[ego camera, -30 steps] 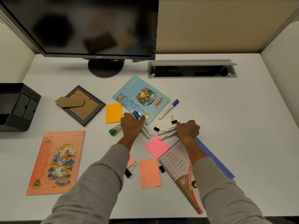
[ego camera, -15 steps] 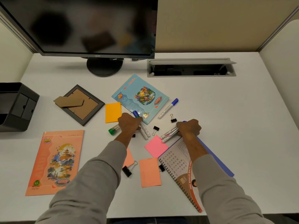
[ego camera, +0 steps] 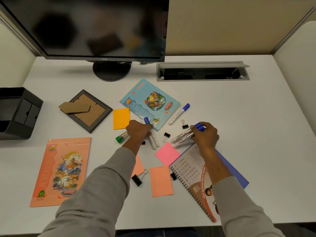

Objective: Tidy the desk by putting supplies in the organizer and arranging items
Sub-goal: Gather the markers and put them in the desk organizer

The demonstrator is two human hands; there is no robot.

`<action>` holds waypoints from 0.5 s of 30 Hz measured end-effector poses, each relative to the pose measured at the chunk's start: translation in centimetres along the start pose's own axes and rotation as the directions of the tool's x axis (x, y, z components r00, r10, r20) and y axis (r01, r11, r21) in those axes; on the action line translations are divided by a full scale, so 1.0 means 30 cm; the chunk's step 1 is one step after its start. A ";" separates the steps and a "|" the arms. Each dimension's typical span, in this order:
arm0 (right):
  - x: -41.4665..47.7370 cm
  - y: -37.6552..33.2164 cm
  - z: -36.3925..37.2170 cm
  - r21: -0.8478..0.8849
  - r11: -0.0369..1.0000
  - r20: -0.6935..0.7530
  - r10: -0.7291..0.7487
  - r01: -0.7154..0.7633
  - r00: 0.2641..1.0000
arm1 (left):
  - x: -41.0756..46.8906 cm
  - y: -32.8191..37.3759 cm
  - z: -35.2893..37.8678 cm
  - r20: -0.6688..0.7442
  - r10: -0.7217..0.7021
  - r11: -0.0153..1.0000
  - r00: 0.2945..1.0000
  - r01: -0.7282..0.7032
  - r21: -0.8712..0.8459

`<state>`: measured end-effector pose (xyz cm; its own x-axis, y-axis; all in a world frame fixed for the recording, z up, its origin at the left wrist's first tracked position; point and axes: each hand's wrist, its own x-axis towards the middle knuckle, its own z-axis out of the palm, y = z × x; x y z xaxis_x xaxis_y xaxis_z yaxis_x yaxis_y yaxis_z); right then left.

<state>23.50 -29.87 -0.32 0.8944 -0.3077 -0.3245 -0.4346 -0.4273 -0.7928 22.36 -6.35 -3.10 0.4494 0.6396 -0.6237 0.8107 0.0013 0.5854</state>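
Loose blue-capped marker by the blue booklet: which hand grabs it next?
Right, probably. The right hand, though full of markers, sits just below the loose marker; the left hand is farther, gripping its own.

The bench [ego camera: 239,127] is smooth, matt white laminate. The organizer [ego camera: 20,113] is matt black plastic. The picture frame [ego camera: 102,115] has a dark matt rim and a brown cardboard back. The blue booklet [ego camera: 150,101] and the orange booklet [ego camera: 59,171] have slightly glossy paper covers. The markers [ego camera: 183,136] are shiny white plastic. The sticky notes [ego camera: 167,153] are matt paper. The calendar [ego camera: 193,171] has a metal wire binding. The sleeves [ego camera: 102,194] are soft grey cloth
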 end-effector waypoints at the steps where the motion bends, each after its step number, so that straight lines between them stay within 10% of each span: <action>1: -0.004 0.000 -0.001 0.008 1.000 -0.001 -0.019 0.019 1.000 | 0.001 -0.002 0.001 0.009 0.000 1.000 1.000 0.000 -0.007; 15: -0.073 -0.029 -0.016 0.051 0.986 -0.040 -0.157 0.159 0.987 | -0.015 0.020 -0.013 -0.051 0.054 0.998 0.997 -0.052 0.027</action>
<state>21.85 -29.24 1.32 0.9465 -0.2711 -0.1751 -0.2813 -0.4267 -0.8595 22.49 -6.34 -2.27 0.4727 0.6769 -0.5643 0.7959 -0.0531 0.6030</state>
